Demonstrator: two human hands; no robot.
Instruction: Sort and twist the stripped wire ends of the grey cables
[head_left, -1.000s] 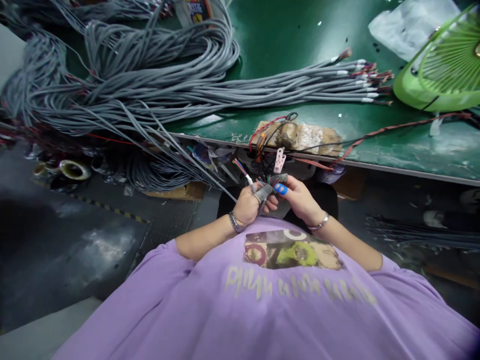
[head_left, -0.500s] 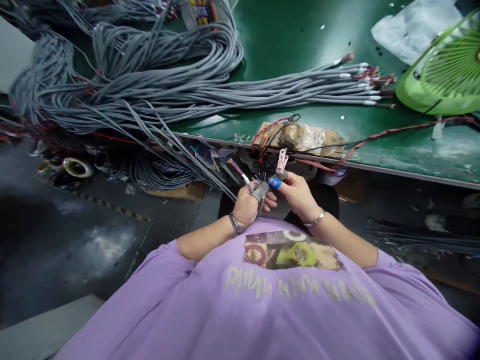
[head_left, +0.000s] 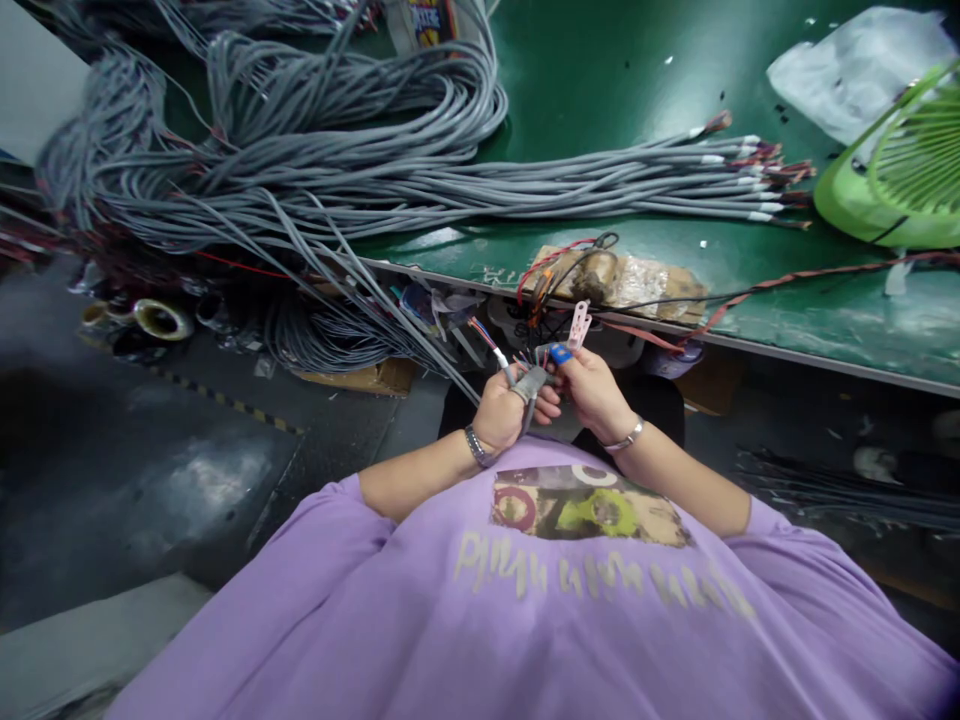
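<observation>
My left hand point(head_left: 501, 410) is closed around a grey cable point(head_left: 511, 374) whose coloured wire ends point(head_left: 481, 332) fan out above the fist. A grey cover point(head_left: 529, 383) wraps its thumb. Close beside it, my right hand point(head_left: 600, 395) is pinched at thin coloured wires point(head_left: 543, 356) sticking up by the left thumb; blue tape point(head_left: 560, 354) covers the right thumb. A pale pink clip point(head_left: 579, 325) stands up just behind the right fingers, and whether they touch it I cannot tell. The fingertips partly hide the wires.
Long bundles of grey cable point(head_left: 420, 190) lie across the green bench point(head_left: 600, 80). A green fan point(head_left: 900, 180) and a clear plastic bag point(head_left: 855, 75) are at the right. At the bench edge, a cardboard-and-tape block point(head_left: 645, 285) has cords around it. Tape rolls point(head_left: 161, 318) sit below left.
The whole view has shifted slightly, so the bench appears further right. My right thumb has tilted more upright, and its fingers have worked at the wires. My left hand keeps its grip.
</observation>
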